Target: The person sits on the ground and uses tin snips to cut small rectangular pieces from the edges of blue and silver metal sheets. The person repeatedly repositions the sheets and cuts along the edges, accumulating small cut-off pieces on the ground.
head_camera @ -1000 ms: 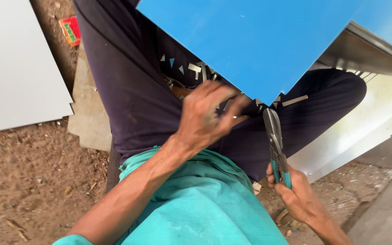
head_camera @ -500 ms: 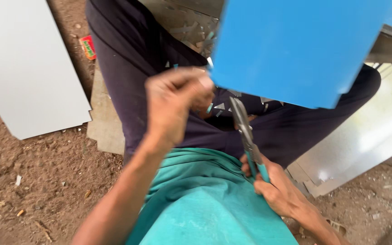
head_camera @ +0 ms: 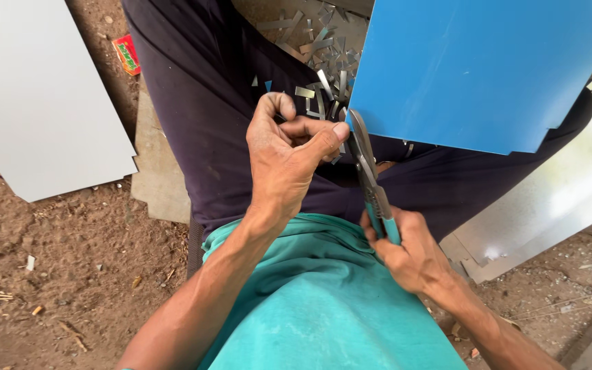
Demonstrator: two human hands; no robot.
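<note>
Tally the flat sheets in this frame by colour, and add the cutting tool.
Blue sheet, at the left hand: 1
White sheet: 1
Shiny bare-metal sheet: 1
Snips, in the right hand: 1
Total: 4
Small offcuts are too many to count.

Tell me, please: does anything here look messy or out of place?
Yes. Many small metal offcuts lie scattered on the ground and dark trousers, beside the blue sheet. A red wrapper also lies in the dirt.
</note>
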